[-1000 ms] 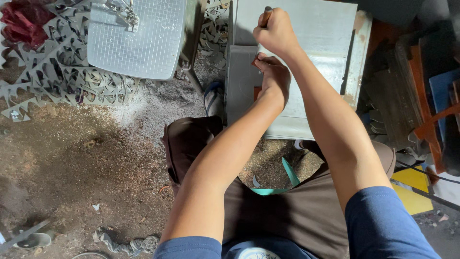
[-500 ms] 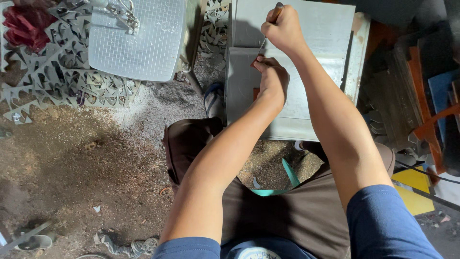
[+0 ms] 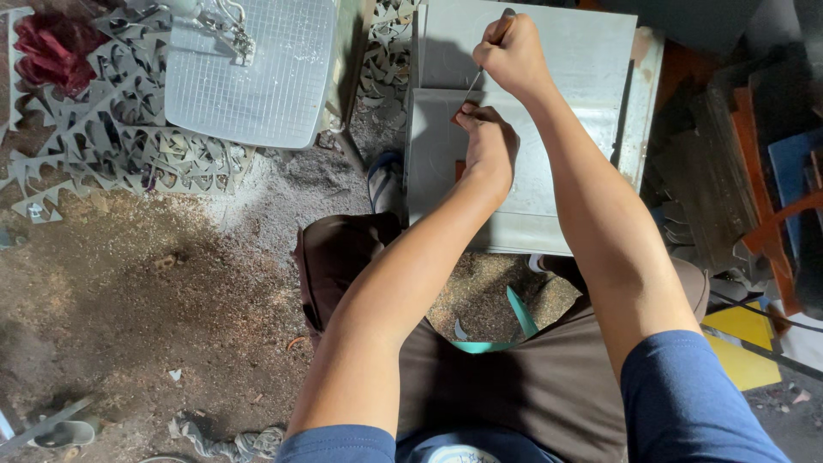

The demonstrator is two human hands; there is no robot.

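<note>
Fingers of both hands are closed: the right hand (image 3: 513, 53) grips a thin metal tool (image 3: 474, 86), the left hand (image 3: 489, 141) pinches a small reddish piece (image 3: 463, 111).

Both work over a pale grey board (image 3: 446, 163), stacked on a larger grey panel (image 3: 583, 43) on the sawdust floor (image 3: 154, 283). To the left lie a white wire-grid tray (image 3: 266, 77) and cut-out grey fretwork scraps (image 3: 111, 146). The tool's tip meets the reddish piece at the board's upper edge.

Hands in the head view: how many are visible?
2. The left hand presses on the grey board; the right hand, just above it, holds a thin metal tool.
</note>
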